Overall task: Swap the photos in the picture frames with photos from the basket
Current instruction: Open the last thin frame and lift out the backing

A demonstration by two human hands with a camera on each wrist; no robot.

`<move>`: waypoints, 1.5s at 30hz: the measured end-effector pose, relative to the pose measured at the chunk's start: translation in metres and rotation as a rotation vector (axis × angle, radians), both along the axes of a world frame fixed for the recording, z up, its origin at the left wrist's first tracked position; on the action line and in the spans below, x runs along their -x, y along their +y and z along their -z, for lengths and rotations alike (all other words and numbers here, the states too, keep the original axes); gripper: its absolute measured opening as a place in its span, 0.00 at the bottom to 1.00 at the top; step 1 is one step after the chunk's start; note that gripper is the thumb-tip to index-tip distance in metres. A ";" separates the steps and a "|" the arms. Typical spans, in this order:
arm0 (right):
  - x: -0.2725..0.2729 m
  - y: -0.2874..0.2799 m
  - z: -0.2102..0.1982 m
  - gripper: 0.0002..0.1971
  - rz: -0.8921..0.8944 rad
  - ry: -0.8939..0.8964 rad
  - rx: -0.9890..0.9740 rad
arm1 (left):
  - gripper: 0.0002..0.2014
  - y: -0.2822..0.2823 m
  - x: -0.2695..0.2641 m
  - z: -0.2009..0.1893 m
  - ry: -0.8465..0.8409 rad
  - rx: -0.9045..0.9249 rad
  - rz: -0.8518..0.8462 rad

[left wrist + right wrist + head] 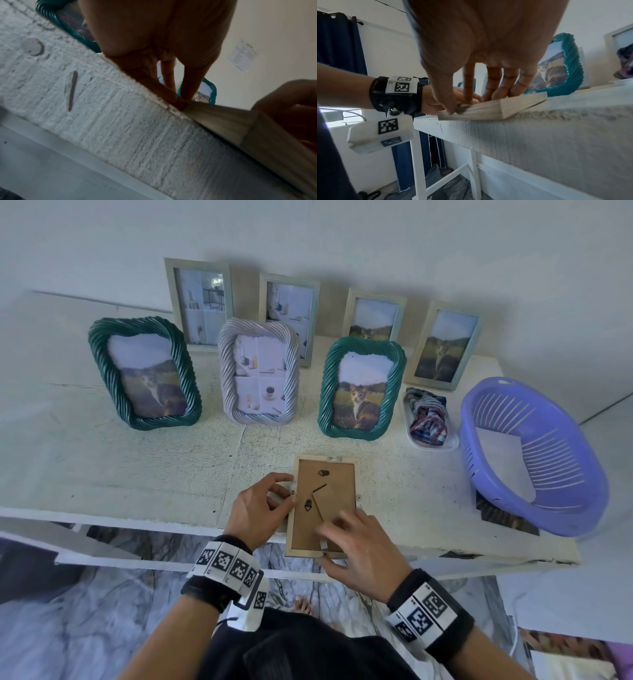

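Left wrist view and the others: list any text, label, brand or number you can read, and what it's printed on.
No text can be read in any view.
Sheet of paper on the wall: columns of print, too small and blurred to read.
Wristbands: square black-and-white marker patterns only; a tiny mark beside one in the right wrist view is illegible.
Face-down frame: no label on its backing.

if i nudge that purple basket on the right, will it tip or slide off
The purple basket looks like thin slotted plastic, so probably light and easy to slide. It seems to sit tilted near the table's right front corner, so a push might rock it or send it off.
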State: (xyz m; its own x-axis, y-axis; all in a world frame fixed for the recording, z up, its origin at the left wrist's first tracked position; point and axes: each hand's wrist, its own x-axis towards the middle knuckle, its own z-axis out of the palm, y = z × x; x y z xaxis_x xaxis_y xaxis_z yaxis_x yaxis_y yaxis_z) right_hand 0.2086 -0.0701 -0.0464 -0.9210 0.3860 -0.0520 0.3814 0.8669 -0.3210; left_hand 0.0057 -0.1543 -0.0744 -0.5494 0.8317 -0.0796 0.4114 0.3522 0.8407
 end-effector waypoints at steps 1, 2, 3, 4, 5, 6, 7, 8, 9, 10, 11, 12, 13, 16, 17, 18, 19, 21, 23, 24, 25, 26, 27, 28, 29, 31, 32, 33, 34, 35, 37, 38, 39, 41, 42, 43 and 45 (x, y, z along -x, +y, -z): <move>0.001 0.002 -0.001 0.13 -0.027 -0.019 0.005 | 0.14 0.000 0.000 0.001 0.001 -0.002 0.001; 0.001 0.005 -0.002 0.13 -0.049 -0.039 0.010 | 0.14 0.000 0.001 0.002 0.002 -0.002 0.001; 0.002 0.007 -0.003 0.13 -0.067 -0.054 0.011 | 0.14 0.000 0.001 0.002 0.003 0.000 0.001; 0.002 0.009 -0.004 0.12 -0.085 -0.064 0.007 | 0.14 0.000 0.001 0.002 0.005 0.002 0.000; 0.002 0.011 -0.004 0.12 -0.100 -0.074 -0.001 | 0.14 0.000 0.000 0.002 0.005 0.002 -0.004; 0.001 0.012 -0.004 0.11 -0.113 -0.083 -0.013 | 0.14 0.000 -0.001 0.002 0.005 0.001 -0.010; 0.001 0.013 -0.004 0.11 -0.120 -0.086 -0.023 | 0.14 0.000 -0.001 0.002 0.005 0.000 -0.017; 0.000 0.012 -0.004 0.11 -0.120 -0.080 -0.031 | 0.14 0.000 -0.002 0.001 0.006 -0.002 -0.022; -0.002 0.011 -0.004 0.11 -0.113 -0.067 -0.039 | 0.14 0.000 -0.002 0.001 0.005 -0.003 -0.026; -0.003 0.009 -0.003 0.10 -0.101 -0.046 -0.050 | 0.14 0.001 -0.003 0.001 0.002 -0.005 -0.028; -0.004 0.006 -0.001 0.09 -0.087 -0.019 -0.063 | 0.14 0.001 -0.003 0.001 0.000 -0.004 -0.029; -0.005 0.003 0.001 0.09 -0.071 0.009 -0.076 | 0.14 0.001 -0.003 0.000 0.000 -0.003 -0.030; -0.006 -0.001 0.003 0.08 -0.055 0.030 -0.085 | 0.13 0.001 -0.003 0.000 0.001 -0.003 -0.031; -0.007 -0.008 0.006 0.07 -0.016 0.039 -0.098 | 0.13 0.001 -0.002 0.001 -0.001 -0.009 -0.030; -0.007 -0.008 0.005 0.07 -0.009 0.034 -0.095 | 0.13 0.001 -0.002 0.001 -0.006 -0.009 -0.028; -0.007 -0.007 0.003 0.08 -0.001 0.028 -0.084 | 0.14 0.001 -0.001 0.001 -0.012 -0.009 -0.028; -0.006 -0.005 0.000 0.11 0.011 0.024 -0.069 | 0.14 0.001 -0.001 0.002 -0.019 -0.009 -0.027; -0.002 0.001 -0.006 0.18 0.074 0.029 -0.057 | 0.14 0.001 0.000 0.002 -0.023 -0.008 -0.021; 0.006 0.007 -0.010 0.21 0.168 0.013 -0.111 | 0.13 0.001 0.001 0.002 -0.018 -0.005 -0.017; 0.010 0.009 -0.011 0.21 0.207 -0.018 -0.153 | 0.13 0.001 0.001 0.002 -0.015 -0.004 -0.018; 0.016 0.008 -0.012 0.21 0.232 -0.059 -0.187 | 0.13 0.000 0.001 0.002 -0.013 0.000 -0.019; 0.021 0.007 -0.012 0.20 0.248 -0.090 -0.210 | 0.13 0.000 0.001 0.002 -0.013 0.003 -0.020; 0.025 0.006 -0.011 0.18 0.257 -0.098 -0.213 | 0.13 0.000 0.001 0.003 -0.013 0.004 -0.020; 0.029 0.004 -0.011 0.16 0.268 -0.080 -0.196 | 0.13 0.000 0.002 0.003 -0.012 0.004 -0.021; 0.032 0.003 -0.011 0.15 0.286 -0.051 -0.155 | 0.13 0.000 0.002 0.002 -0.010 0.007 -0.023; 0.037 0.003 -0.013 0.15 0.328 -0.009 -0.053 | 0.14 0.000 0.002 0.002 -0.014 0.009 -0.027; 0.039 0.003 -0.014 0.14 0.344 0.004 -0.024 | 0.14 0.000 0.002 0.002 -0.019 0.005 -0.028; 0.041 0.004 -0.016 0.14 0.353 0.014 -0.018 | 0.14 0.000 0.002 0.002 -0.022 0.002 -0.026; 0.041 0.004 -0.018 0.13 0.359 0.020 -0.028 | 0.14 0.000 0.003 0.002 -0.022 0.000 -0.025; 0.041 0.004 -0.020 0.12 0.366 0.025 -0.039 | 0.14 0.000 0.003 0.002 -0.022 -0.001 -0.024; 0.036 0.006 -0.027 0.12 0.382 0.017 -0.042 | 0.14 0.000 0.002 0.002 -0.023 -0.003 -0.027; 0.032 0.008 -0.030 0.12 0.388 0.003 -0.029 | 0.14 0.000 0.002 0.002 -0.020 0.000 -0.029; 0.026 0.013 -0.033 0.14 0.396 -0.011 -0.012 | 0.14 0.000 0.002 0.001 -0.019 0.004 -0.031; 0.010 0.024 -0.037 0.16 0.416 -0.020 0.007 | 0.14 0.001 0.002 0.001 -0.027 0.009 -0.034; 0.001 0.030 -0.037 0.18 0.435 -0.003 0.020 | 0.14 0.001 0.003 0.001 -0.033 0.012 -0.035; -0.009 0.036 -0.037 0.20 0.462 0.023 0.039 | 0.14 0.001 0.003 0.001 -0.038 0.015 -0.035; -0.028 0.047 -0.033 0.22 0.521 0.074 0.073 | 0.14 0.001 0.004 0.001 -0.050 0.017 -0.036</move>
State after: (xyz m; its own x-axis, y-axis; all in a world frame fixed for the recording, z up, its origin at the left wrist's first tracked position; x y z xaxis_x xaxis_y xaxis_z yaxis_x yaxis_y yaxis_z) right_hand 0.2370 -0.0231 -0.0130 -0.6104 0.7912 -0.0381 0.7296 0.5428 -0.4160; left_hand 0.0022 -0.1538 -0.0759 -0.5743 0.8095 -0.1218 0.3555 0.3806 0.8537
